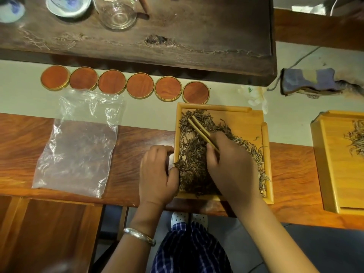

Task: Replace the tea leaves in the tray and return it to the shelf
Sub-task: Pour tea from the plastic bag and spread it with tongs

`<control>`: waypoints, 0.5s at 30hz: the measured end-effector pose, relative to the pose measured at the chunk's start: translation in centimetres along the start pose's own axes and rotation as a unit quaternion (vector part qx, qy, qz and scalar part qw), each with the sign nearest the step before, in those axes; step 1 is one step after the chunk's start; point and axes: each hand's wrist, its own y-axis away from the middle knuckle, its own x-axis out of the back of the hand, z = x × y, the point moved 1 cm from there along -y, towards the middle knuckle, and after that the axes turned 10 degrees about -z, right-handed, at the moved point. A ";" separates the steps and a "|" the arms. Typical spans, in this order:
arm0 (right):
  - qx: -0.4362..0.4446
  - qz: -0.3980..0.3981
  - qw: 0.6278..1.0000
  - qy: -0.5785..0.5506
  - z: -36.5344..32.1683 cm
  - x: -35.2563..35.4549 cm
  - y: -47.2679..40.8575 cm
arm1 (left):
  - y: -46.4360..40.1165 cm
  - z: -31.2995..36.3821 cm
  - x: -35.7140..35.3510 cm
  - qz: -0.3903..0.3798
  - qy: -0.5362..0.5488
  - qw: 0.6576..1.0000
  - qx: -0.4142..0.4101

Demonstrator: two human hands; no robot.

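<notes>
A square bamboo tray (244,117) lies on the wooden table in front of me, its left and middle covered with dark dried tea leaves (192,154). My right hand (230,166) pinches a pair of bamboo tongs (199,128), whose tips point up-left into the leaves. My left hand (157,174) curls round the tray's left rim, thumb at the leaves' edge. An empty clear plastic bag (78,142) lies flat to the left.
Several round wooden coasters (126,85) line up behind the tray. A second bamboo tray (334,164) with pale leaves sits at the right. A dark tea board (177,40) with cups and a glass pitcher (118,12) is at the back. A folded cloth (307,81) lies at the far right.
</notes>
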 end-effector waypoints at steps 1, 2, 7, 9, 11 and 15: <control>-0.006 0.007 1.000 -0.022 0.3 0.4 0.6 | 0.0 0.0 0.0 -0.001 0.001 1.000 0.001; -0.016 0.012 0.999 -0.043 0.6 0.8 1.4 | 0.0 0.0 0.0 0.000 0.002 1.000 0.002; -0.038 0.005 0.996 -0.079 1.6 1.5 6.1 | 0.0 0.1 0.0 0.005 0.004 1.000 0.003; -0.051 -0.008 0.994 -0.091 1.4 0.9 6.5 | 0.1 0.2 0.0 0.005 0.005 1.000 0.003; -0.061 -0.025 0.994 -0.086 1.0 0.1 5.8 | 0.1 0.2 0.0 0.004 0.005 1.000 0.004; -0.067 -0.039 0.994 -0.076 0.4 -0.6 4.0 | 0.1 0.1 0.0 0.003 0.002 1.000 0.003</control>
